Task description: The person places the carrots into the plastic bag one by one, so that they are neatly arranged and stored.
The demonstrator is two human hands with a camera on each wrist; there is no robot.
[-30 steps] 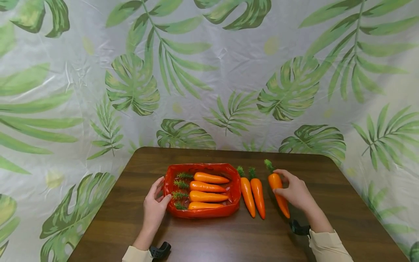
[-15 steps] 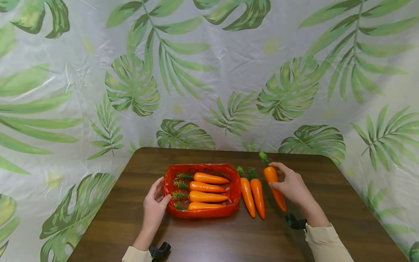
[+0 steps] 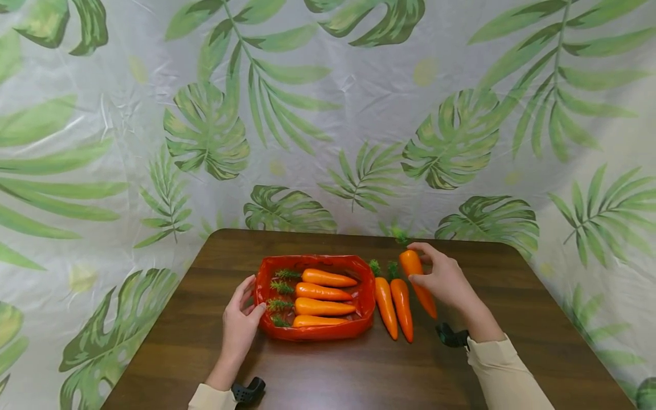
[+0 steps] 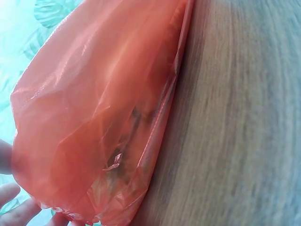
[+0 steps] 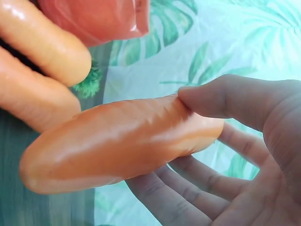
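A red plastic bag [image 3: 328, 333] stands spread open on the table, with several orange carrots [image 3: 324, 307] with green tops lying side by side in it. My left hand [image 3: 238, 327] holds the bag's left end, thumb at the rim and fingers along the outside; in the left wrist view, carrots show faintly through the thin plastic. My right hand [image 3: 448, 279] pinches a carrot [image 5: 113, 146] between thumb and fingers, raised and slanting, green top away from me. Just left of it, two more carrots [image 3: 386, 307] lie beside the bag's right end.
The dark wood-grain table [image 3: 328, 376] has its far edge close to a leaf-patterned curtain [image 3: 359, 114]. Black straps with camera mounts [image 3: 249, 390] are on both wrists.
My right hand has lifted the carrot and carried it left and away from me, toward the two loose carrots. The left hand keeps its place on the bag.
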